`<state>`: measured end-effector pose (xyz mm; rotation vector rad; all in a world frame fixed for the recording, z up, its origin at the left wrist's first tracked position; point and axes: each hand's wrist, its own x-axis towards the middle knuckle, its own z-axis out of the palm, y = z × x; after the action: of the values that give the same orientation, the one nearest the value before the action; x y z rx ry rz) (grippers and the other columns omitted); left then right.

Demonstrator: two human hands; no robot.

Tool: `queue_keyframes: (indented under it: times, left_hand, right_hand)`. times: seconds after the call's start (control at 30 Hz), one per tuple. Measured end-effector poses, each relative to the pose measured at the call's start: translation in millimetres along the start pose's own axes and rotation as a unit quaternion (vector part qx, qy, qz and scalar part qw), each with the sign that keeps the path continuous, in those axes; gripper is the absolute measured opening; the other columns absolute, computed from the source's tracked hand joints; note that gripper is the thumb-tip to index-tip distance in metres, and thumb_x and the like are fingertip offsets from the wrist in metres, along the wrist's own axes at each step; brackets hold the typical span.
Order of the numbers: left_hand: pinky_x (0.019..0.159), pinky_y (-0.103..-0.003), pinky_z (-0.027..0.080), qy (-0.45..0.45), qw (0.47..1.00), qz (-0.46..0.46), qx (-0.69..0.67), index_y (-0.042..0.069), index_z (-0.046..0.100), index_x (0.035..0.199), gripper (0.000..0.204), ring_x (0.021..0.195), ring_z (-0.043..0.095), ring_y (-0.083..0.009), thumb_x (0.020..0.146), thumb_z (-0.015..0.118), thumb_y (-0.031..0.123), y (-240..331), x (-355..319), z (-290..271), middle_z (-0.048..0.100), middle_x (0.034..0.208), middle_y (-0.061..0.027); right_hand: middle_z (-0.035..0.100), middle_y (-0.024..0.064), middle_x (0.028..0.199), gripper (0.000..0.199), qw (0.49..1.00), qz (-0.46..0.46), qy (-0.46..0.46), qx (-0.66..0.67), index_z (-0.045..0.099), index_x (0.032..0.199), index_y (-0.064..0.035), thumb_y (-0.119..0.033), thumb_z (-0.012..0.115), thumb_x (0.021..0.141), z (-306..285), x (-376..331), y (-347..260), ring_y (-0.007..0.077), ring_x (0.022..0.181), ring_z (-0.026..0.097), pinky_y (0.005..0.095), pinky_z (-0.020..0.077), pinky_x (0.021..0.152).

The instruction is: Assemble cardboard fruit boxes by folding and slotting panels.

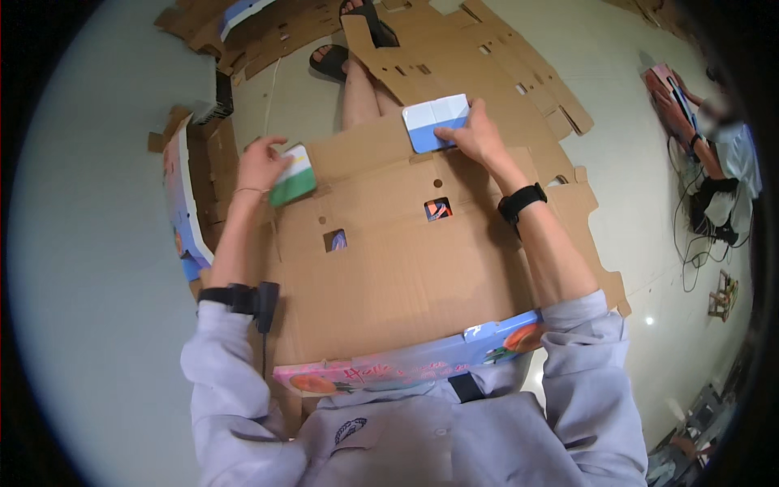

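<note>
At the cardboard's (398, 284) far side, the left hand (261, 165) pinches a green-white card (295, 183), the right hand (479, 140) a blue-white card (424, 136), seemingly for steadiness.

We count two rectangular cards: one green-and-white card (296, 188) and one blue-and-white card (419, 136). In the near panel of the cardboard sheet (398, 284) we number two rectangular openings (438, 209) and two small round holes (438, 183). Around these we tally two black wrist straps (523, 203) on the wearer, two dark sandals (375, 24), one small stool (720, 304) and one co-worker (740, 158).
</note>
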<state>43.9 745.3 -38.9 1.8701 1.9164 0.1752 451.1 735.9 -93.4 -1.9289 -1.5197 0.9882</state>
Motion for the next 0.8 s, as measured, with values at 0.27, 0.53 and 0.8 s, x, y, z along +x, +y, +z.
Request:
queue_keyframes:
  times: [0.27, 0.53, 0.8]
  left_hand:
    - [0.082, -0.044, 0.053, -0.126, 0.979, 0.091, 0.136, 0.007, 0.070, 0.104, 0.042, 0.096, 0.067, -0.0349, 0.069, 0.084, 0.025, 52, 12, 15, 0.071, 0.098, -0.0168]
    - [0.065, -0.044, 0.050, -0.105, 0.928, 0.308, 0.178, 0.012, 0.065, 0.077, 0.023, 0.076, 0.064, -0.0332, 0.074, 0.069, 0.034, 63, -69, 33, 0.063, 0.074, -0.0126]
    - [0.077, -0.034, 0.042, -0.198, 0.955, 0.151, -0.160, 0.008, 0.061, 0.083, 0.026, 0.088, 0.055, -0.0237, 0.077, 0.077, 0.027, 40, -82, 41, 0.057, 0.087, -0.0067]
  right_hand:
    - [0.066, 0.0214, 0.098, 0.059, 0.997, -0.068, -0.027, 0.010, 0.059, 0.104, 0.0022, -0.027, 0.087, 0.062, -47, -2, -7, 0.0393, 0.091, 0.064, 0.0417, 0.0521, 0.083]
    - [0.056, 0.0164, 0.093, 0.037, 0.870, -0.397, -0.178, -0.232, 0.065, 0.095, -0.0018, -0.031, 0.077, 0.076, -64, -58, -15, 0.0362, 0.088, 0.057, 0.0449, 0.0482, 0.078]
    - [0.053, 0.0209, 0.130, 0.053, 0.928, -0.200, -0.312, -0.036, 0.054, 0.134, -0.0029, -0.029, 0.068, 0.090, -39, -51, 3, 0.0336, 0.117, 0.055, 0.0411, 0.0464, 0.096]
